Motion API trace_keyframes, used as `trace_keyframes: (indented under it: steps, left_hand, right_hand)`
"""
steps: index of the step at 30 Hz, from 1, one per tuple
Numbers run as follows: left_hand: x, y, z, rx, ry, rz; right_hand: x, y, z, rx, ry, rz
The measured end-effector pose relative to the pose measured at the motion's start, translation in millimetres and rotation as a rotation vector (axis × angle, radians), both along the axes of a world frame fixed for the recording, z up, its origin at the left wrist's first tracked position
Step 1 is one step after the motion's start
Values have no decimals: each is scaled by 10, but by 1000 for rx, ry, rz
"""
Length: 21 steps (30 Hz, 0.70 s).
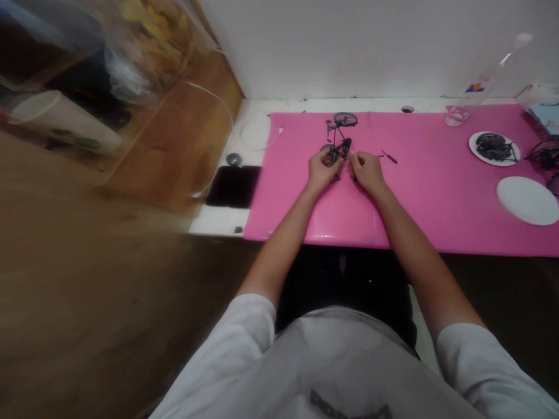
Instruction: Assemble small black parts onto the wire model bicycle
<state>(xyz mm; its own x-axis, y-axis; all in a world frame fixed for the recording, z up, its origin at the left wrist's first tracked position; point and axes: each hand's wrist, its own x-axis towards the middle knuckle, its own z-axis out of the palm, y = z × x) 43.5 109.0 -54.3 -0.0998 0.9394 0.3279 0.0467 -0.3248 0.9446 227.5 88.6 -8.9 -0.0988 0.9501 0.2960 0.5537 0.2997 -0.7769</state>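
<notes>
A small black model bicycle [345, 148] lies on the pink mat, one wheel at its far end and another near my fingers. My left hand [322, 170] is closed around the near part of it, so that part is partly hidden. Just to the right, my right hand [367, 170] has its fingers pinched together close to the bicycle. Whatever sits in that pinch is too small to make out. A small screwdriver [392, 157] with a dark handle rests on the mat beyond my right hand.
At right are a white plate [477, 153] of black parts, a bare white plate [528, 201], dark wheeled models [545, 154] and a clear bottle [456, 116]. A black phone-like slab [233, 187], a white cable [251, 145] and a tilted paper cup [65, 125] are at left.
</notes>
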Motion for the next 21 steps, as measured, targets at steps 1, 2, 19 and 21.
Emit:
trace_keyframes:
  steps: [1,2,19,21]
  left_hand:
    - [0,7,-3,-6,-5,10]
    - [2,13,-3,-16,-15,19]
    - [-9,-23,54,-126,-124,-23]
    - [-5,-19,54,-138,-120,-9]
  right_hand:
    - [-5,7,-2,18,0,-26]
    - [-10,16,-3,30,5,-45]
    - [-8,36,-33,-29,32,19]
    - [-14,48,-43,-9,27,-3]
